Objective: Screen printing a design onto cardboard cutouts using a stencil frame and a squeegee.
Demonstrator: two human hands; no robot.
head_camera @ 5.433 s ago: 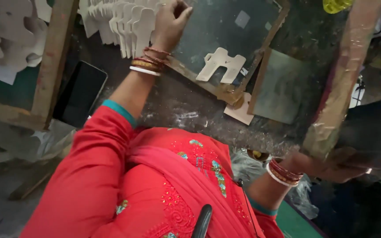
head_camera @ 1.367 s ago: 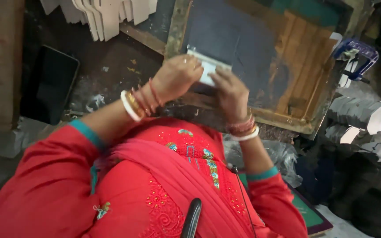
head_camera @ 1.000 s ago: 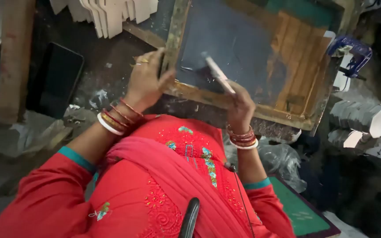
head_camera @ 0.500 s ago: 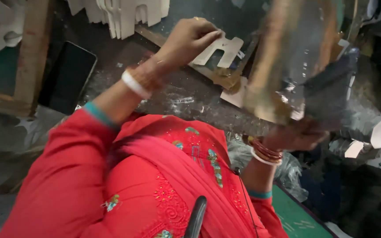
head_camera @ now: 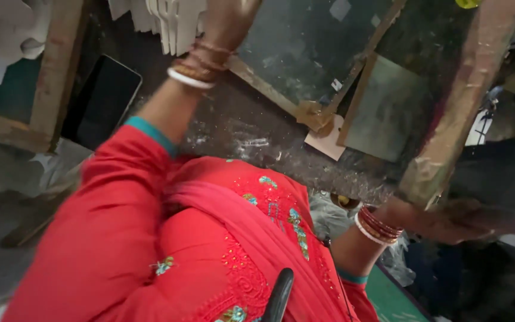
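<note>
**Wooden screen frame tipped up, one hand at its lower corner**

In the head view, the person in a red embroidered garment (head_camera: 210,250) leaned over a dark, ink-stained worktable (head_camera: 251,143). The right hand (head_camera: 448,219) lay low at the right, wrist ringed with red bangles, just under the lower corner of a wooden screen frame (head_camera: 460,101). That frame stood tilted up off the table, its long wooden rail running from the top right down to the hand. The hand touched or gripped the corner, but blur hid whether the fingers were curled round it or spread.

The left hand (head_camera: 229,18) reached up to the top edge of the picture, bangles at its wrist; its fingers were cut off by the edge, so its state could not be told. It sat just beside a stack of white die-cut card pieces (head_camera: 171,24) and over the dark mesh of a second frame (head_camera: 305,53) lying flat on the table. A pale card piece (head_camera: 328,142) peeked out under that frame's corner. A black phone (head_camera: 101,101) lay at the left, beside another wooden frame (head_camera: 52,77).
</note>
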